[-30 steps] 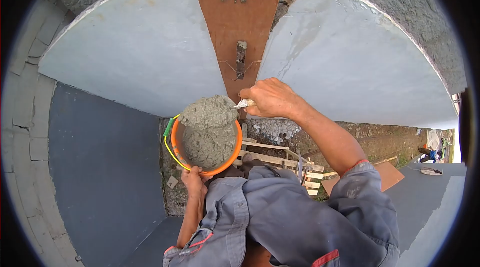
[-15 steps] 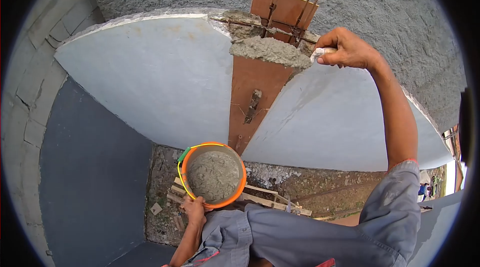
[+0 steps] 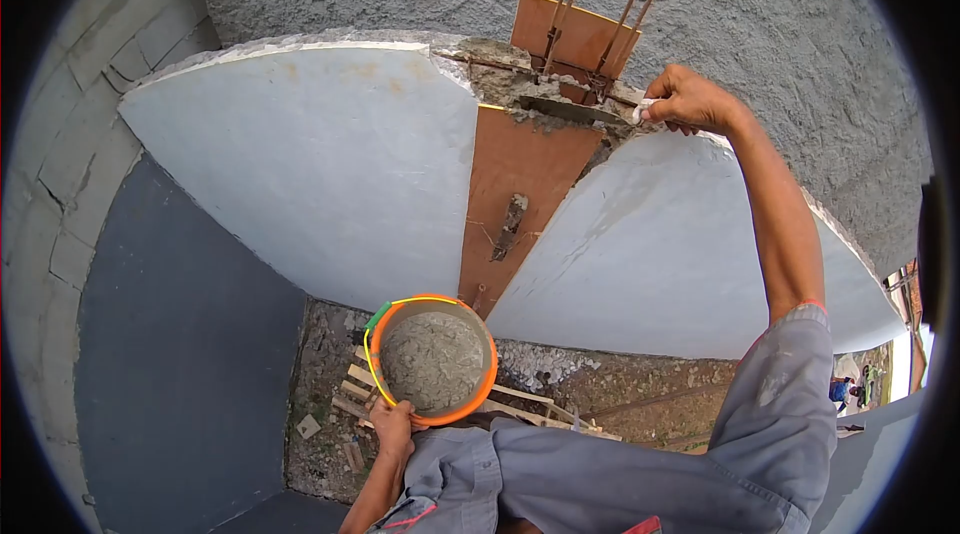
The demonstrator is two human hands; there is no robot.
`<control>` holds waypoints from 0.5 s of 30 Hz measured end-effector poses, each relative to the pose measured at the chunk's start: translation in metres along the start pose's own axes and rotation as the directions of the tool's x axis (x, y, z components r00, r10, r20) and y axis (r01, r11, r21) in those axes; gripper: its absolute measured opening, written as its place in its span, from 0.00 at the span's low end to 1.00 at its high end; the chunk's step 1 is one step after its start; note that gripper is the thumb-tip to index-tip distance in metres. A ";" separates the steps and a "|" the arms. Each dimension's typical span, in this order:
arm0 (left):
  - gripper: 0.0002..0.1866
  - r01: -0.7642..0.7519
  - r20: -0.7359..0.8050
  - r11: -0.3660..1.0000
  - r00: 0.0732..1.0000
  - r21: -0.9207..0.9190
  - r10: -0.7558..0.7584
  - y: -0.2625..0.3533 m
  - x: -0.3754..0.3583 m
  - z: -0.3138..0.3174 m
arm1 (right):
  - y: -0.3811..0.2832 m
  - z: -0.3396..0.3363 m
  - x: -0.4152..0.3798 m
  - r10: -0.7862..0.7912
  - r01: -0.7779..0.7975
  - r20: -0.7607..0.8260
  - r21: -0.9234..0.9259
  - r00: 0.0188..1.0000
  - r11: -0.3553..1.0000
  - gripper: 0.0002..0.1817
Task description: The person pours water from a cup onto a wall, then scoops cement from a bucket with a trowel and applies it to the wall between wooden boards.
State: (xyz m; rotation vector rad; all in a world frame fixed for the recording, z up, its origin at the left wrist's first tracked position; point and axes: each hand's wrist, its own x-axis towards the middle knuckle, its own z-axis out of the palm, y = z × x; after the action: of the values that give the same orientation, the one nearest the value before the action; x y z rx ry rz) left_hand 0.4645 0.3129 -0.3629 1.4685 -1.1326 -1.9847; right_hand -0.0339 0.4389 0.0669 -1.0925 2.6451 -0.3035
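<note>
My left hand [image 3: 392, 421] is closed on the near-left rim of an orange bucket [image 3: 489, 386]. Grey wet mortar [image 3: 432, 359] fills much of it, and its yellow handle with a green grip hangs over the left side. Up at the wall top, my right hand [image 3: 692, 101] grips the pale handle of a trowel [image 3: 572, 111]. The trowel's dark blade is tilted on edge over the gap behind a brown formwork board [image 3: 525, 159]. Rough mortar [image 3: 500, 84] lies around the bases of thin rusty rebar [image 3: 562, 9].
White-blue wall panels [image 3: 310, 164] flank the board, with a second brown board [image 3: 575, 29] behind the rebar. A block wall [image 3: 70, 164] and dark grey wall [image 3: 180, 354] stand left. Wooden slats [image 3: 530, 404] lie below. A distant person [image 3: 840, 389] shows at far right.
The trowel has turned over, and the heap of mortar on it has gone off its blade into the gap. My left hand still holds the bucket.
</note>
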 end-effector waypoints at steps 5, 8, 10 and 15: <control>0.06 0.003 0.015 1.000 1.000 -0.030 -0.003 0.002 0.000 0.004 | 0.002 0.000 -0.006 0.007 -0.007 -0.020 -0.024 1.000 1.000 0.13; 0.06 0.031 0.005 0.999 1.000 -0.044 -0.031 0.005 -0.001 0.005 | 0.000 0.001 -0.013 -0.015 0.015 -0.061 -0.010 0.998 1.000 0.14; 0.07 0.022 0.015 1.000 1.000 -0.019 -0.022 -0.001 0.003 0.002 | -0.014 0.011 -0.024 -0.093 0.085 -0.133 -0.066 0.987 0.994 0.16; 0.07 0.002 0.010 1.000 1.000 -0.020 -0.002 0.003 -0.002 0.003 | -0.060 0.116 -0.049 -0.585 0.492 -0.091 -0.445 0.806 0.748 0.09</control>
State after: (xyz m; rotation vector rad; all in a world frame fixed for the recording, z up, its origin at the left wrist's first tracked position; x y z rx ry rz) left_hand 0.4615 0.3134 -0.3589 1.4512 -1.1123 -2.0010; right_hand 0.0753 0.4215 -0.0173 -2.0938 2.5739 0.0281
